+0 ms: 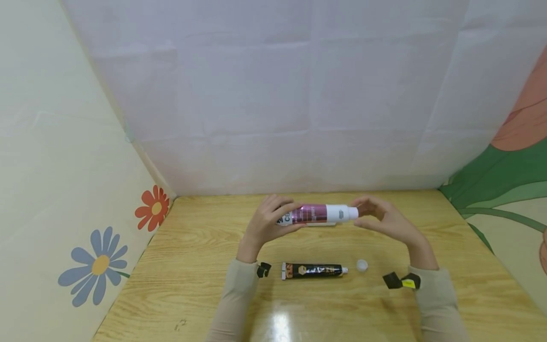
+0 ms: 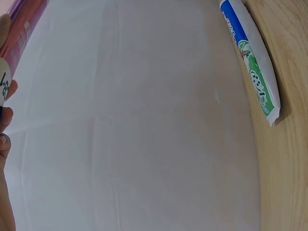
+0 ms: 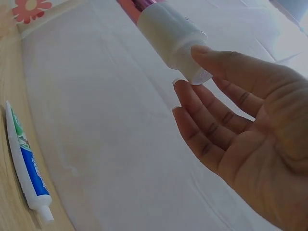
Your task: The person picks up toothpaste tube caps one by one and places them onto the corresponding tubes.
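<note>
In the head view a pink-and-white bottle (image 1: 314, 213) is held sideways above the table. My left hand (image 1: 270, 222) grips its printed end, with the fingers behind and the thumb along the lower side. At the other end, my right hand (image 1: 391, 222) pinches the narrow white tip (image 1: 353, 213) between thumb and fingers. Up close in the right wrist view, the right thumb (image 3: 216, 60) lies on this tip, beyond the wide white section (image 3: 168, 31). In the left wrist view only part of the bottle (image 2: 21, 36) shows at the edge.
A black tube (image 1: 314, 270) with a white nozzle lies nearer me, beside a small round white cap (image 1: 362, 265). Behind the bottle, a white, blue and green tube (image 3: 31, 166) lies at the back of the wooden table (image 1: 205, 237), before a white cloth wall (image 1: 273, 118).
</note>
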Available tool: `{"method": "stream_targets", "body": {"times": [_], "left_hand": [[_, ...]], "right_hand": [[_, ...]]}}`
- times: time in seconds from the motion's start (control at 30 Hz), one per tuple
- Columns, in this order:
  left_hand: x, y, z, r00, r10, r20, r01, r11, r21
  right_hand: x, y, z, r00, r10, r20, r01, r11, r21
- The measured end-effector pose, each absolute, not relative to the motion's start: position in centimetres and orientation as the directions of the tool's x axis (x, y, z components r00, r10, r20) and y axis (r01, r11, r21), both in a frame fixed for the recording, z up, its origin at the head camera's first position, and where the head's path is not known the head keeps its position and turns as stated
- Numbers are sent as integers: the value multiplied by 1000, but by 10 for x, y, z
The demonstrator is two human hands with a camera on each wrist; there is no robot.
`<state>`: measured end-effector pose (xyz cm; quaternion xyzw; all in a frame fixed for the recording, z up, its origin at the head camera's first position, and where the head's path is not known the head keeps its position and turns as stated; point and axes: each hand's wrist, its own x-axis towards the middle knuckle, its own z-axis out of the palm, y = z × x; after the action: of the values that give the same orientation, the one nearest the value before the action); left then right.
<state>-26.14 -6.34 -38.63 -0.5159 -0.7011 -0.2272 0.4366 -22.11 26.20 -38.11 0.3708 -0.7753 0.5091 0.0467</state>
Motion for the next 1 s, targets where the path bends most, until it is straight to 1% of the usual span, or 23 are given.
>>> {"method": "stream_targets", "body": {"times": [0.2,0.57,0.77,1.0], "left_hand": [[-262,-63,-387,-76,521,850,925,355,-134],[-263,-63,-388,-59,518,853,924,351,-149],[-262,-63,-387,-58,515,855,926,347,-147],[-261,-63,-387,-71,520,851,925,354,-139]], "right_hand": [[-223,262,-383,-712,-524,467,-627,174,-760],[-221,262,-380,-706,-522,479,-633,161,-757],[-222,264,-382,-718,-517,466,-621,173,-764],[-222,264,-383,-735,-505,452,-605,188,-774]]}}
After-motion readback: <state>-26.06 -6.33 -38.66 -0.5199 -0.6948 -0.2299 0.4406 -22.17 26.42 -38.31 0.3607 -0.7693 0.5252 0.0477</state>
